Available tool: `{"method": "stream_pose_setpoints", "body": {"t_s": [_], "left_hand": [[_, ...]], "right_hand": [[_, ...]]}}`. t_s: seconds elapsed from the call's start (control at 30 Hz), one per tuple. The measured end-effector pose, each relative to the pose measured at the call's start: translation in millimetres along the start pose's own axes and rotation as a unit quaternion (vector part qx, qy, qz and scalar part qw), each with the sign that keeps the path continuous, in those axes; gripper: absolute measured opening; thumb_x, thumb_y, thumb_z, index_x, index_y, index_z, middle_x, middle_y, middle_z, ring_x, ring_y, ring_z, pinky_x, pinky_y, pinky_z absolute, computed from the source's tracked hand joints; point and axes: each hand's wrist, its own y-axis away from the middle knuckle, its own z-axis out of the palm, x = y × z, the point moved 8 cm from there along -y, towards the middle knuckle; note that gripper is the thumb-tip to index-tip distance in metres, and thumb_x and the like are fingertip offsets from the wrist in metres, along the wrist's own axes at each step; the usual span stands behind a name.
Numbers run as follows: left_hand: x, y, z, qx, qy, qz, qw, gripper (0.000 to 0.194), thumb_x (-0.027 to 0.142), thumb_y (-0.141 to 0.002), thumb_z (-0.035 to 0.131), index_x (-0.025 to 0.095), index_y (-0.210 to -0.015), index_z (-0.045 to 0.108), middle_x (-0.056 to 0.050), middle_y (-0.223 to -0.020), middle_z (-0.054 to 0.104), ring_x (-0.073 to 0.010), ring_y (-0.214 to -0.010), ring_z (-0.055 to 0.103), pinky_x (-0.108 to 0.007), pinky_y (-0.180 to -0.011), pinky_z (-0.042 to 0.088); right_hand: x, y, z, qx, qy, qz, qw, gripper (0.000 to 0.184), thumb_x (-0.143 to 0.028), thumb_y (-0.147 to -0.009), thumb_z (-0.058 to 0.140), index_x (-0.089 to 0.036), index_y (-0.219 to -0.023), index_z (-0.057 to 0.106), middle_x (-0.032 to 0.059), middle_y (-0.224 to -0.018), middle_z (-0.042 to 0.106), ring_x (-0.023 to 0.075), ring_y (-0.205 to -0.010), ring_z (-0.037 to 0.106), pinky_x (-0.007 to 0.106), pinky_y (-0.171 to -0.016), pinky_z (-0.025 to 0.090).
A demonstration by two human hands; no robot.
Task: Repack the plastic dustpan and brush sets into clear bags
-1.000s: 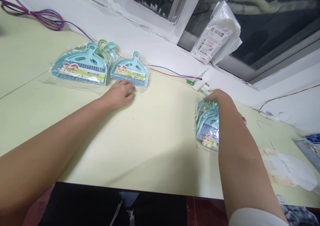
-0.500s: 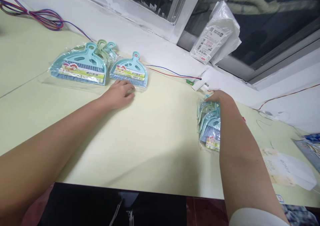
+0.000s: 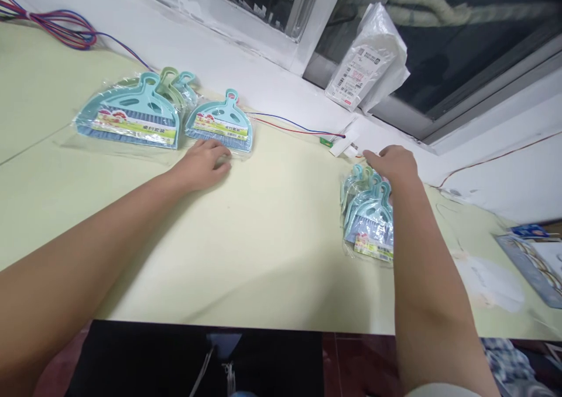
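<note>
My left hand [image 3: 204, 164] rests on the table, fingers loosely bent and thumb apart, at the front edge of a blue dustpan-and-brush set [image 3: 222, 122] in clear wrap. It holds nothing. Left of that lies a wider wrapped blue dustpan set [image 3: 132, 110], with green and blue handles behind it. My right hand [image 3: 390, 161] is raised just over the handle end of a pile of wrapped dustpan sets [image 3: 369, 221], green and blue. Its thumb stands apart from the fingers, and nothing shows in its grasp. The forearm hides the pile's right side.
Coiled red and blue wires [image 3: 65, 28] lie along the wall. A white plastic packet [image 3: 362, 63] leans at the window above a small white device [image 3: 345, 145]. A pale plastic bag [image 3: 492, 283] and a grey printed package [image 3: 531, 268] are at the right.
My right hand has lifted off the handles of the pile, uncovering more of it. My left hand stays beside the small set. The view has shifted slightly.
</note>
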Motion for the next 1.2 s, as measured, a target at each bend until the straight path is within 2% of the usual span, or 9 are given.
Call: {"method": "stream_pose_setpoints", "body": {"t_s": [0.07, 0.13, 0.2, 0.23, 0.33, 0.43, 0.5, 0.77, 1.2], "left_hand": [[-1, -1, 1.4, -0.004, -0.001, -0.001, 1.0, 0.045, 0.046, -0.091, 0.049, 0.022, -0.123, 0.069, -0.013, -0.135, 0.061, -0.0369, -0.127, 0.051, -0.051, -0.113, 0.039], [-3, -1, 3.0, -0.01, -0.005, -0.002, 1.0, 0.045, 0.046, -0.091, 0.048, 0.022, -0.123, 0.068, -0.012, -0.136, 0.06, -0.0363, -0.128, 0.05, -0.05, -0.114, 0.038], [-3, -2, 4.1, -0.013, -0.008, -0.002, 1.0, 0.047, 0.047, -0.091, 0.048, 0.021, -0.124, 0.067, -0.013, -0.137, 0.059, -0.0362, -0.129, 0.049, -0.05, -0.114, 0.037], [-3, -2, 4.1, -0.011, -0.009, -0.002, 1.0, 0.047, 0.047, -0.09, 0.048, 0.021, -0.124, 0.067, -0.013, -0.137, 0.059, -0.0364, -0.129, 0.049, -0.05, -0.114, 0.037], [-3, -2, 3.2, -0.003, -0.007, 0.0, 1.0, 0.047, 0.048, -0.09, 0.048, 0.02, -0.123, 0.068, -0.014, -0.136, 0.06, -0.0378, -0.127, 0.049, -0.052, -0.114, 0.037], [-3, -2, 3.1, 0.0, 0.003, 0.006, 1.0, 0.046, 0.046, -0.089, 0.05, 0.021, -0.122, 0.069, -0.014, -0.135, 0.06, -0.0376, -0.128, 0.05, -0.052, -0.114, 0.037], [-3, -2, 4.0, -0.003, 0.002, 0.011, 1.0, 0.045, 0.046, -0.089, 0.049, 0.02, -0.121, 0.068, -0.014, -0.136, 0.06, -0.0365, -0.129, 0.05, -0.05, -0.115, 0.036], [-3, -2, 3.2, -0.006, 0.017, 0.003, 1.0, 0.044, 0.044, -0.088, 0.052, 0.021, -0.122, 0.068, -0.014, -0.137, 0.06, -0.0368, -0.13, 0.049, -0.051, -0.114, 0.036], [-2, -1, 2.6, 0.003, 0.014, 0.011, 1.0, 0.045, 0.044, -0.089, 0.05, 0.019, -0.121, 0.069, -0.015, -0.134, 0.062, -0.0372, -0.13, 0.049, -0.051, -0.113, 0.037]], "right_hand": [[0, 63, -24, 0.01, -0.023, 0.003, 1.0, 0.058, -0.066, -0.096, 0.045, -0.017, -0.111, 0.072, 0.0211, -0.107, 0.073, 0.0393, -0.109, 0.067, 0.052, -0.094, 0.053], [-3, 137, -26, -0.003, -0.031, -0.011, 0.999, 0.058, -0.067, -0.096, 0.042, -0.022, -0.121, 0.069, 0.0199, -0.113, 0.072, 0.0394, -0.109, 0.066, 0.055, -0.097, 0.052], [-7, 204, -12, 0.021, -0.02, -0.028, 0.999, 0.067, -0.066, -0.097, 0.04, -0.019, -0.143, 0.056, 0.0226, -0.133, 0.065, 0.0428, -0.124, 0.059, 0.059, -0.104, 0.048], [-10, 230, -2, 0.045, -0.009, -0.035, 0.998, 0.076, -0.065, -0.096, 0.04, -0.015, -0.153, 0.045, 0.0252, -0.146, 0.055, 0.045, -0.137, 0.049, 0.061, -0.11, 0.043], [-13, 268, 42, 0.076, 0.012, -0.018, 0.997, 0.094, -0.067, -0.096, 0.039, -0.003, -0.162, 0.022, 0.0331, -0.164, 0.026, 0.05, -0.153, 0.022, 0.07, -0.116, 0.027], [-12, 259, 73, 0.072, -0.005, 0.0, 0.997, 0.096, -0.067, -0.096, 0.038, 0.001, -0.161, 0.021, 0.0347, -0.166, 0.021, 0.0516, -0.154, 0.018, 0.071, -0.117, 0.023], [-9, 246, 81, 0.063, -0.021, 0.012, 0.998, 0.093, -0.065, -0.097, 0.036, 0.001, -0.162, 0.021, 0.0337, -0.166, 0.02, 0.052, -0.153, 0.018, 0.071, -0.117, 0.024], [3, 224, 95, 0.021, -0.054, 0.051, 0.997, 0.09, -0.06, -0.098, 0.031, -0.002, -0.164, 0.012, 0.0317, -0.169, 0.009, 0.0504, -0.156, 0.012, 0.072, -0.117, 0.024], [15, 184, 109, 0.019, -0.057, 0.05, 0.997, 0.089, -0.059, -0.097, 0.033, -0.003, -0.164, 0.015, 0.03, -0.17, 0.011, 0.0493, -0.156, 0.013, 0.072, -0.117, 0.025]]}}
